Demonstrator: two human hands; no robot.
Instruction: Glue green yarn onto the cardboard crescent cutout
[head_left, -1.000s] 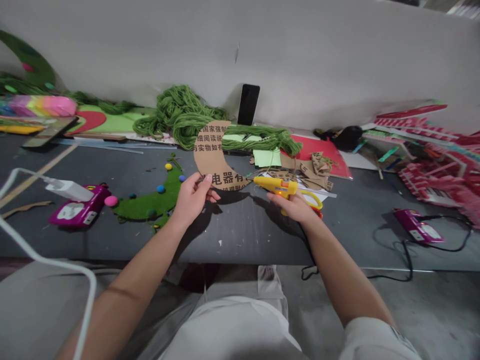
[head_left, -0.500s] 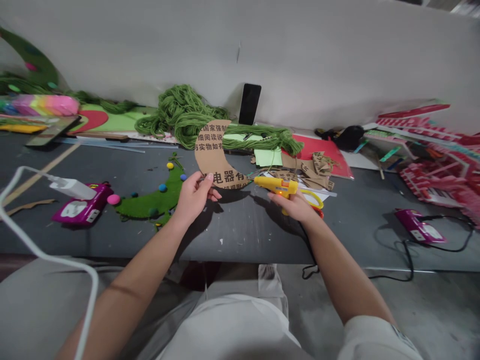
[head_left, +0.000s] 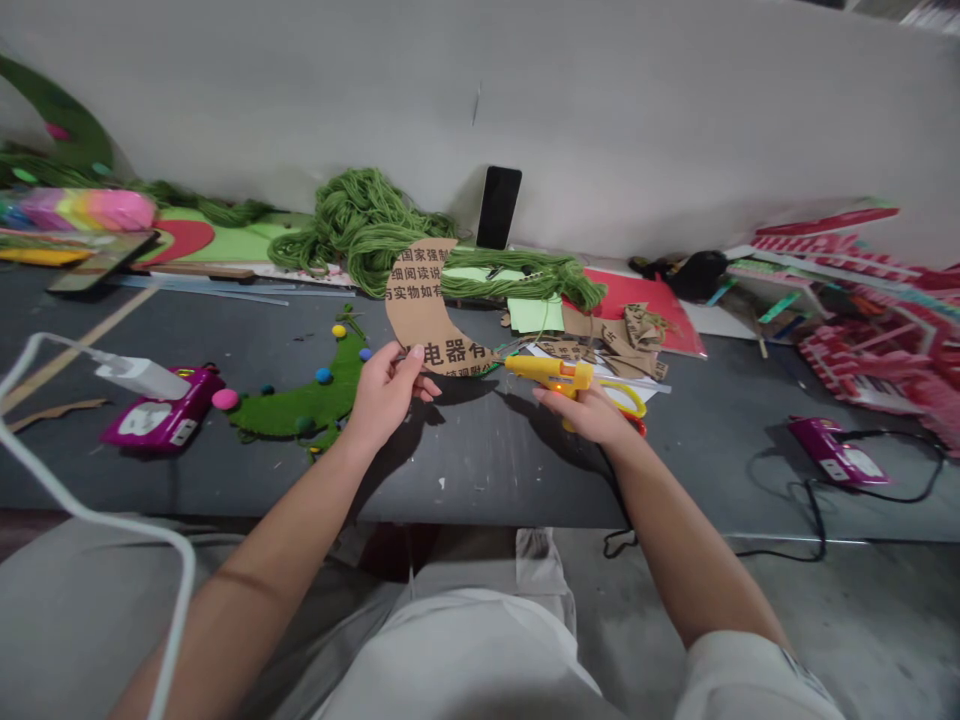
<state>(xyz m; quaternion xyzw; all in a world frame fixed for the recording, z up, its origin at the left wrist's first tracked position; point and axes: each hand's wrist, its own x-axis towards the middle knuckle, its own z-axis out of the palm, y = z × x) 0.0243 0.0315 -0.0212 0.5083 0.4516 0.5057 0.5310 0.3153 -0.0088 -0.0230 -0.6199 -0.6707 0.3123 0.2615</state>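
Pinched in my left hand is a crescent-shaped piece of brown cardboard with printed black characters, raised above the table. My right hand is wrapped round a yellow glue gun with a small orange light on its side. The gun's tip points left, at the right-hand end of the crescent; whether it touches cannot be made out. Yellow-handled scissors lie just behind my right hand. Left of my left hand lies a green crescent decorated with small coloured pompoms.
Green yarn is heaped at the back beside a propped phone. Cardboard scraps and a red sheet lie to the right. Purple power strips with cables sit at both sides. Pink-and-white striped pieces crowd the far right.
The cardboard crescent and the glue gun have shifted very slightly to the left in the picture. Both hands keep the same hold.
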